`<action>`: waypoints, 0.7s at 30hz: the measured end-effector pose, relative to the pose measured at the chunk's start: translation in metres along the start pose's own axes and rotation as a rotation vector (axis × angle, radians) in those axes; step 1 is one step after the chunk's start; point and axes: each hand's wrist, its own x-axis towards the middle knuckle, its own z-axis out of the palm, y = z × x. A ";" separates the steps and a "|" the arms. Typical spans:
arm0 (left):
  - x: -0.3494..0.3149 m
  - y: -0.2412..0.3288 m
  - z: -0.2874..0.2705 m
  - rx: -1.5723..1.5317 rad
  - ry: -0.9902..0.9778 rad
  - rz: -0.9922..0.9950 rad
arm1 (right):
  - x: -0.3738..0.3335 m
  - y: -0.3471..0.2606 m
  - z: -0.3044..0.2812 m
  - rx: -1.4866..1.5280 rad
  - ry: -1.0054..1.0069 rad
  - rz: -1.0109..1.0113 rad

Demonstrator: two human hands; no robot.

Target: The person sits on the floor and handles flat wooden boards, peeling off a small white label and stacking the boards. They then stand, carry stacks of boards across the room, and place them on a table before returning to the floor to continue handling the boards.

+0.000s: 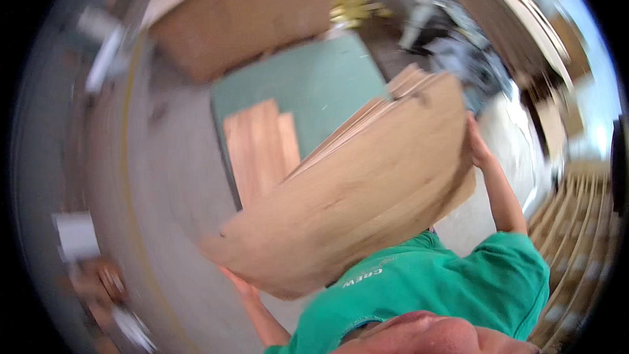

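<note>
A thick bundle of thin wood veneer sheets (347,200) is held tilted across the front of my body, its sheets fanned unevenly along the far edge. My left hand (241,283) grips its near left end, with the fingers mostly hidden under the wood. At the right end, my right hand (479,146) clasps the bundle's edge. Beyond it, a few reddish wood sheets (252,147) lie on a green tabletop (314,78), partly covered from view by the bundle. Motion blurs the picture.
A large brown stack of boards (246,19) stands past the green table. More stacked boards (514,26) rise at the far right, near a slatted wooden pallet-like surface (570,236). A yellow floor line (128,177) runs along the left. Grey plastic-looking material (462,65) lies far right.
</note>
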 end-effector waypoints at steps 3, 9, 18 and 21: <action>-0.015 -0.006 0.014 0.046 -0.227 -0.048 | -0.051 0.043 -0.042 0.013 0.202 0.235; -0.067 -0.029 0.091 0.317 -0.484 -0.091 | -0.201 0.146 -0.149 0.260 0.315 0.492; -0.179 -0.136 0.298 0.677 -0.818 -0.175 | -0.391 0.366 -0.334 0.816 0.611 0.400; -0.238 -0.182 0.392 0.732 -0.933 -0.159 | -0.439 0.370 -0.395 0.902 0.706 0.283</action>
